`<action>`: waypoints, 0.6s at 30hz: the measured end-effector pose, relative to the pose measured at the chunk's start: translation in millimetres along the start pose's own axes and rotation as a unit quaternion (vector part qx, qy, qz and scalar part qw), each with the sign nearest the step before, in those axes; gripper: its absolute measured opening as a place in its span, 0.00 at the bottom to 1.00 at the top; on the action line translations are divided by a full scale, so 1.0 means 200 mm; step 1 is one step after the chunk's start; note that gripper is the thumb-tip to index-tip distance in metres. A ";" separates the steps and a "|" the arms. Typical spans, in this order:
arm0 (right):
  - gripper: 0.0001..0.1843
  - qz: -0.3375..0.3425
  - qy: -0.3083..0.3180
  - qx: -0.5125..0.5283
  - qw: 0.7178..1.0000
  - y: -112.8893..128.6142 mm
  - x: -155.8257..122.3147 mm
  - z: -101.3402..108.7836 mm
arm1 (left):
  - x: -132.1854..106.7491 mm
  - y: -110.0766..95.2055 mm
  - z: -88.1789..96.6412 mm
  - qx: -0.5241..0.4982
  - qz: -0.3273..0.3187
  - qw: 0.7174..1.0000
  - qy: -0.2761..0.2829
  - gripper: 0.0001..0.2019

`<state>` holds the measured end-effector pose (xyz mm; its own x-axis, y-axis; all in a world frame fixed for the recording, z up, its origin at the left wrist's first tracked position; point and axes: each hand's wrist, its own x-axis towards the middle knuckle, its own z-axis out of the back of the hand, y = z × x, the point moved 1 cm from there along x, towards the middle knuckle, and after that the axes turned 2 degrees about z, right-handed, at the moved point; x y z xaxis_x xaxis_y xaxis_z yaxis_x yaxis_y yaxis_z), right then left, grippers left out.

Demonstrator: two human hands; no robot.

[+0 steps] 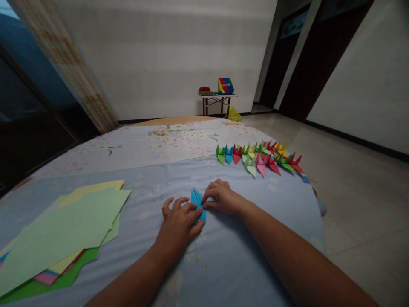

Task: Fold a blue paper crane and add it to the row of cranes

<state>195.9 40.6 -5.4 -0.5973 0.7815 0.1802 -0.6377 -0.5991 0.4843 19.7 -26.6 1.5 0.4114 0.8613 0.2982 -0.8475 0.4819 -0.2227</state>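
Observation:
A small folded piece of blue paper point(197, 201) lies on the light blue cloth-covered table point(243, 256). My left hand point(178, 226) rests on its near left part, fingers pressed down on the paper. My right hand point(221, 198) presses its right edge with the fingertips drawn together. Both hands touch the blue paper from opposite sides.
A row of several finished paper cranes point(259, 159) in many colours lies at the far right of the table. A stack of coloured paper sheets point(64, 234) with light green on top lies at the left. A small table with objects point(217, 96) stands by the far wall.

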 end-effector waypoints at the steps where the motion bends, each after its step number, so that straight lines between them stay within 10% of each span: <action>1: 0.06 -0.003 -0.004 0.001 1.000 0.00 0.00 0.00 | 0.00 -0.01 0.00 0.007 -0.004 1.000 0.003 0.10; 18: 0.12 -0.047 -0.059 -0.024 0.997 -0.01 0.00 -0.02 | -0.06 0.08 -0.03 -0.004 -0.045 0.998 -0.040 0.16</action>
<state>195.4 41.0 -9.7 -0.4744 0.8481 0.2361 -0.7128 -0.5274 0.4622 2.5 -27.4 -10.3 0.4569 0.7992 0.3906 -0.8059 0.5578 -0.1986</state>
